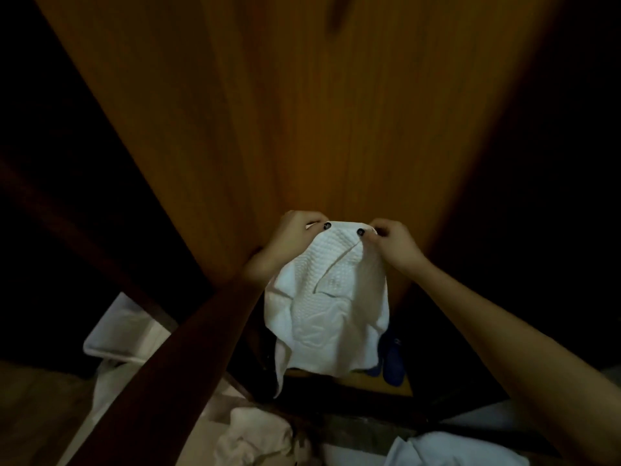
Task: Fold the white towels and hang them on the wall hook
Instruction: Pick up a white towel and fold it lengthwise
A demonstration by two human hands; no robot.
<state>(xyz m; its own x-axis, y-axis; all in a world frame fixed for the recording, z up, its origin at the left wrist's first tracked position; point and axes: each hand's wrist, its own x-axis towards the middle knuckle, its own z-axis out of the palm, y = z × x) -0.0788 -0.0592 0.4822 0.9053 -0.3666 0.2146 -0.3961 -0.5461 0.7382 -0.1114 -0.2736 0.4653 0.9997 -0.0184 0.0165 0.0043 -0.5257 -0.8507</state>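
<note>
The white towel [332,307] is up in the air in front of the person, and both hands have it by its top edge. The left hand [295,237] pinches the edge on one side, with thumb and fingers curled tight on the cloth. The right hand [391,240] pinches the other side in the same way. So each grip is closed on the towel. The two grips are close together, with only a short bit of edge between them. The towel hangs straight down from the grips, so its long way runs up and down. Its bottom end is loose and a bit crumpled, and one flap lies folded across the front. Both hands are just as near to the towel, so neither one has to reach. Right behind the towel is a tall wood panel [302,129]. I think the next job is to finish the fold and lift the top edge to a hook, but no hook shows clearly. There is a dark mark [336,15] high on the wood, and I cannot tell what it is. Down low on the left is a white box [111,331], and I cannot tell what is in it. Blue shoes [391,361] show low down by the towel's bottom edge. More pale cloth [255,435] lies in a heap at the bottom of the view.
</note>
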